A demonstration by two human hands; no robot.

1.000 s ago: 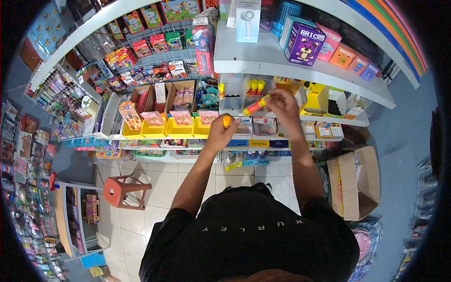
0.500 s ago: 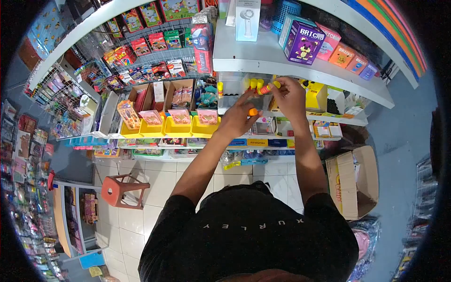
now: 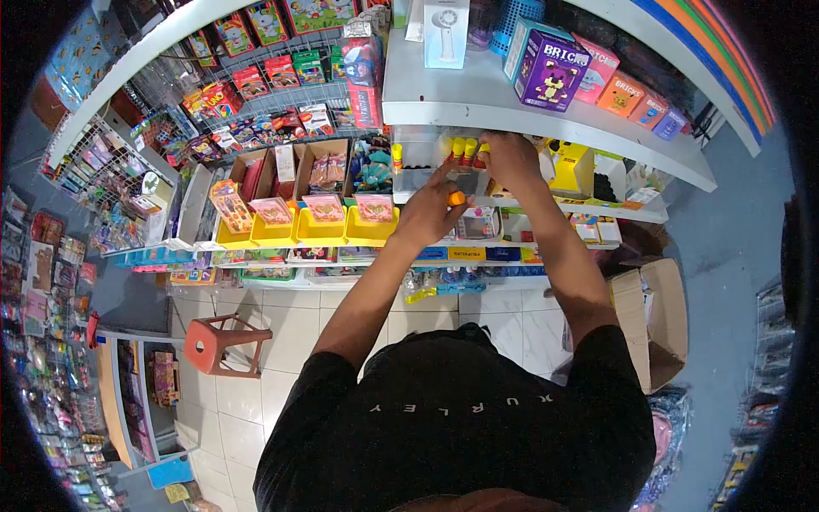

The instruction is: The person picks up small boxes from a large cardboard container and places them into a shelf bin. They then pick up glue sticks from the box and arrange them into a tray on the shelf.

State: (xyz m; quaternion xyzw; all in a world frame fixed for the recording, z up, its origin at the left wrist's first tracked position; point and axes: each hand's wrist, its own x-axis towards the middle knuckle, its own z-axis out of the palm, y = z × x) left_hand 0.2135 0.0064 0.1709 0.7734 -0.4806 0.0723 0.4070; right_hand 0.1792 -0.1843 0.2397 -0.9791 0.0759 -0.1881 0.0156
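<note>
Several glue sticks (image 3: 458, 152) with yellow caps and red-and-yellow bodies stand upright in a row in a clear compartment of the shelf. At the row's right end, my right hand (image 3: 512, 162) has its fingers closed around the top of another glue stick (image 3: 484, 157), partly hidden by the fingers. My left hand (image 3: 431, 212) is curled around an orange-capped item (image 3: 457, 198), whose body is hidden in the palm. Its index finger reaches toward the front of the row. One more yellow-capped stick (image 3: 397, 156) stands apart at the compartment's left end.
A white shelf (image 3: 478, 107) overhangs my hands, bearing a purple Bricks box (image 3: 553, 75) and a fan box (image 3: 446, 34). Yellow bins (image 3: 322, 229) are at left. A red stool (image 3: 223, 346) and an open cardboard box (image 3: 661, 328) stand on the floor.
My right hand has moved left and inward, bringing the tilted glue stick upright at the right end of the row. My left hand has stayed nearly in place with the orange-capped item.
</note>
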